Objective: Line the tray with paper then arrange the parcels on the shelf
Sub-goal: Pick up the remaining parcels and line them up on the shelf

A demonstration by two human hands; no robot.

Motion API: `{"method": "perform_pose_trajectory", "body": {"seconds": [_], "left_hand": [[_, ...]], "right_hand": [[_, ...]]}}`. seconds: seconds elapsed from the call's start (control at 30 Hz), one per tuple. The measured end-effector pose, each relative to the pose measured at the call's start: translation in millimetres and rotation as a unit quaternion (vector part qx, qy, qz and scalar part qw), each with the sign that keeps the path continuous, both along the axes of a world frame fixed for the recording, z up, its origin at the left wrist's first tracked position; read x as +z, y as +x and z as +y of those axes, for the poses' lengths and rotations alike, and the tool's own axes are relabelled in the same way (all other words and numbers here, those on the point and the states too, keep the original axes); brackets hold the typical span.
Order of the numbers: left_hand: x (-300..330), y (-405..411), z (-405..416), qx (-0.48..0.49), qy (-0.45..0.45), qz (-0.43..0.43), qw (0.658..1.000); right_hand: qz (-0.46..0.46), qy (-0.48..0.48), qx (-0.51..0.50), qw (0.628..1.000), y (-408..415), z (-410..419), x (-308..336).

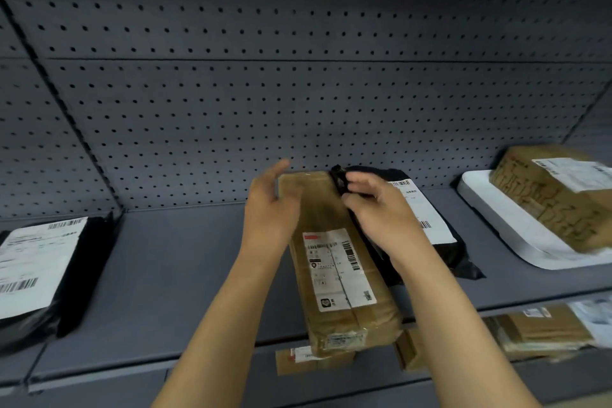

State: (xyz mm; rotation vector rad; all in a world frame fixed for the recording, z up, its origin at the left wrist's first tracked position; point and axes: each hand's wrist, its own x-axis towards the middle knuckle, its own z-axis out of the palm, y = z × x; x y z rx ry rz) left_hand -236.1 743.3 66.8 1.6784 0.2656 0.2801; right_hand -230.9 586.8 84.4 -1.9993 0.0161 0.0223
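A: Head view. Progress?
B: White tray [490, 209] on the shelf [185, 275] at right looks lined with pale paper, brown carton [556, 199] sitting on it. So lining seems done; arranging underway.
A: Hands?
B: Left hand [270, 209] open, fingers spread, against the long cardboard parcel [334, 262] mid-shelf. Right hand [381, 212] pinching the top corner of the black poly mailer [430, 225] just beside it.
A: Materials?
B: Parcel is taped kraft board, boxy, white label. Mailer is soft glossy plastic, flat. Another black mailer [43, 275] far left.
A: Left to do?
B: More cardboard parcels [543, 331] lie on the lower level; whether they go up, can't tell.
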Motion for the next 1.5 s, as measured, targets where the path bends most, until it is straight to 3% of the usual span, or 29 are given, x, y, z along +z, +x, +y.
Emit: {"method": "perform_pose_trajectory", "body": {"seconds": [0.17,0.33,0.67,0.9,1.17,1.5], "left_hand": [[-26,-2,-9,-0.030,0.006,0.102,0.994],[-45,-11,-16,-0.053,-0.013,0.122,0.991],[-31,-21,0,-0.003,-0.076,0.098,0.992],[9,-29,33,0.032,-0.061,0.033,0.997],[49,-53,100,0.074,-0.069,-0.046,0.994],[68,-113,219,0.147,-0.094,-0.023,0.984]], "right_hand": [[0.077,-0.128,0.093,0.984,-7,2,-12],[0.070,-0.148,0.078,0.984,-9,7,-18],[-0.007,-0.052,0.013,0.999,-13,21,-8],[0.013,0.144,-0.030,0.989,-5,42,3],[-0.034,0.195,0.040,0.979,-14,103,36],[-0.074,0.127,0.159,0.976,-45,225,42]]}}
